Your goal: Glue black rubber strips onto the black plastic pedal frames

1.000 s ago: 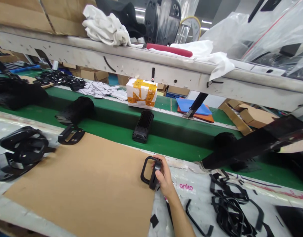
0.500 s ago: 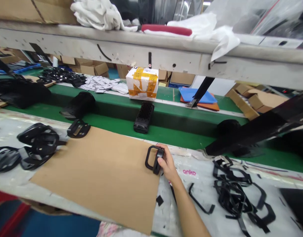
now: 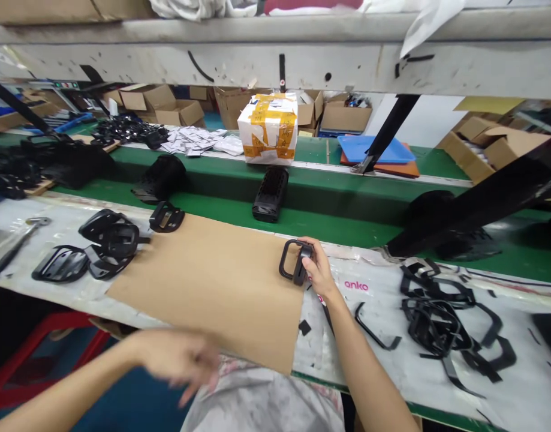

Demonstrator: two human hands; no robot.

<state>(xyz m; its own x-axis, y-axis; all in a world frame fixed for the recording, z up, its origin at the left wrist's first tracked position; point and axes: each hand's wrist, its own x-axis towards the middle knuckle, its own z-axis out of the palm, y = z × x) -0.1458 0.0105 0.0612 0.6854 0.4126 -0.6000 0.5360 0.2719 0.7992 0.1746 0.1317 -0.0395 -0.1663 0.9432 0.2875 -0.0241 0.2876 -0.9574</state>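
My right hand [image 3: 319, 267] is closed around one side of a black plastic frame-shaped part [image 3: 284, 261], over the right edge of a brown cardboard sheet [image 3: 212, 270]. The part's open loop points left. My left hand [image 3: 180, 359] is smeared by motion near the table's front edge, in front of my lap; I see nothing in it, and how its fingers stand is unclear. Similar black parts [image 3: 117, 240] lie in a heap left of the cardboard, and a single black part [image 3: 167, 217] rests at its back left corner.
Black curved strips [image 3: 437, 324] lie tangled on the right. A hammer [image 3: 17, 249] lies at far left. Behind the table runs a green conveyor belt [image 3: 212, 204] carrying a black casing [image 3: 270, 195]. A taped white box [image 3: 268, 129] stands beyond it, under a shelf beam [image 3: 239, 57].
My left hand has come into view at the lower left. The right hand still holds the black part near the same spot on the cardboard. The camera view has tipped downward.
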